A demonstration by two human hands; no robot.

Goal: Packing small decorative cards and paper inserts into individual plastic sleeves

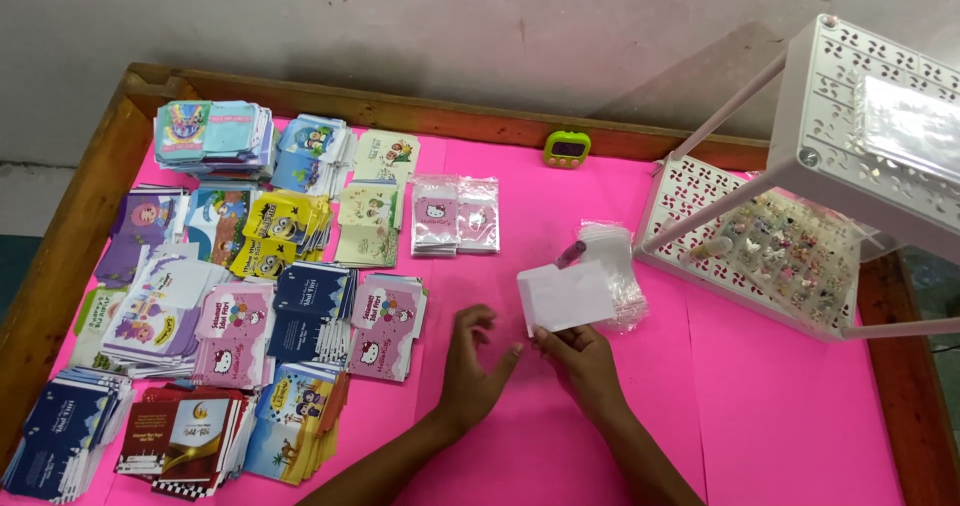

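Observation:
My right hand (585, 361) pinches the lower edge of a blank white card (565, 296) and holds it upright over the pink table cover (780, 406). My left hand (472, 364) hovers just left of it, fingers spread, holding nothing. Right behind the card lies a stack of clear plastic sleeves (615, 266) with a small purple pen-like object (571, 254) resting on it. The nearest printed cards are a pink cartoon-cat stack (385, 326) to the left of my left hand.
Several stacks of colourful printed envelopes (215, 296) fill the left half of the table. Two bagged pink packs (455, 214) lie mid-table. A green timer (567, 148) sits by the wooden rim (60, 256). A white perforated rack (800, 216) holds small trinkets at right.

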